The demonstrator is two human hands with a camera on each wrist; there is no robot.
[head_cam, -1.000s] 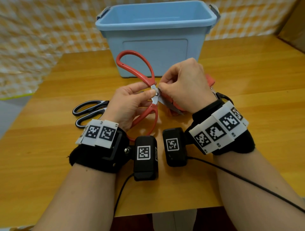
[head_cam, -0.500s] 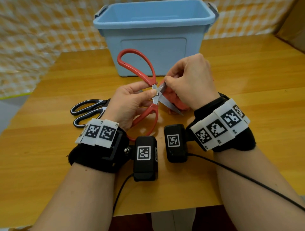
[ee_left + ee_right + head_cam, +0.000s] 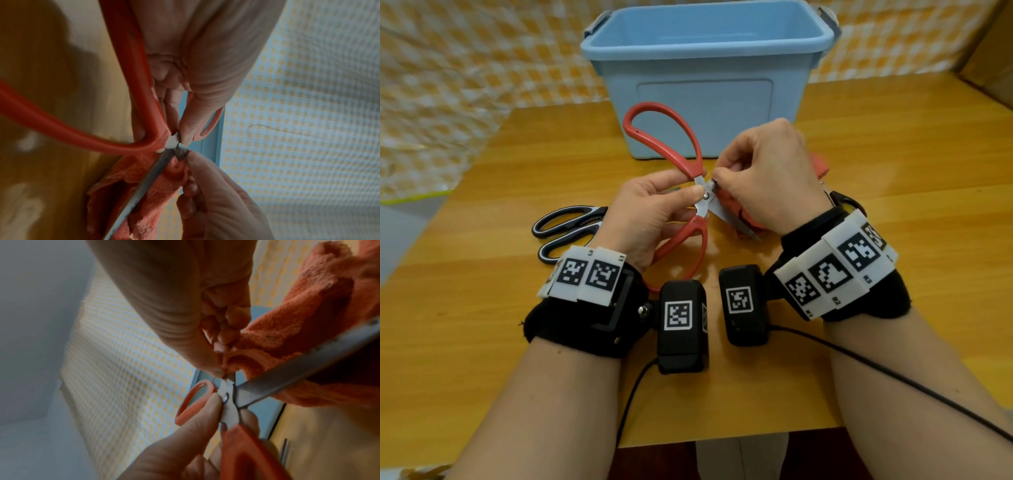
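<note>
Holding one red scissors (image 3: 697,228), one orange cloth (image 3: 727,202); one blue bin (image 3: 705,102) behind.

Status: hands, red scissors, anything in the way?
Left hand pinches red scissors at the pivot. Right hand presses orange cloth on the blade. Black scissors lie apart on table, not in the way.

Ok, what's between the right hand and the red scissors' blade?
A fuzzy orange cloth: the right hand presses it onto the red scissors, on the blade near the pivot. The right wrist view shows it best.
</note>
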